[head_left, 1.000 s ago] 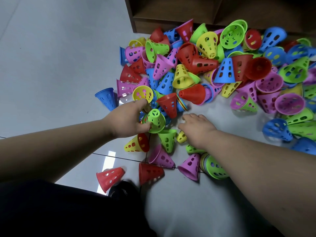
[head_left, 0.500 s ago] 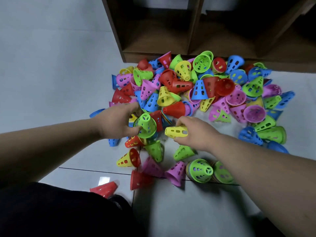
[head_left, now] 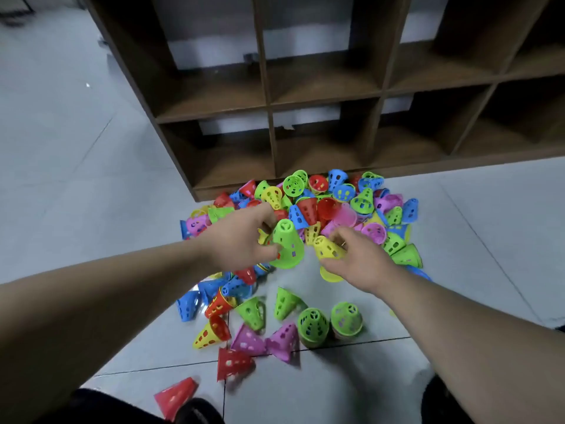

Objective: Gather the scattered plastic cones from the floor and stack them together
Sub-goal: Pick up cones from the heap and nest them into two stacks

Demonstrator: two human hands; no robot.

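Observation:
A heap of perforated plastic cones in red, blue, green, yellow and pink lies on the grey tiled floor against a shelf. My left hand grips a stack topped by a green cone, lifted above the heap. My right hand pinches a yellow cone just right of that stack, its tip pointing toward the green cone. Two short stacks topped by green cones stand nearer me. Loose cones lie scattered around them, including a red one.
A dark brown cubby shelf stands right behind the heap. Grey floor tiles stretch out to the left and right. My dark-clothed legs sit at the bottom edge, with a red cone beside them.
Both hands rose off the floor. The left lifted the green-topped stack; the right carried the yellow cone up beside it. The camera tilted up, revealing more shelf.

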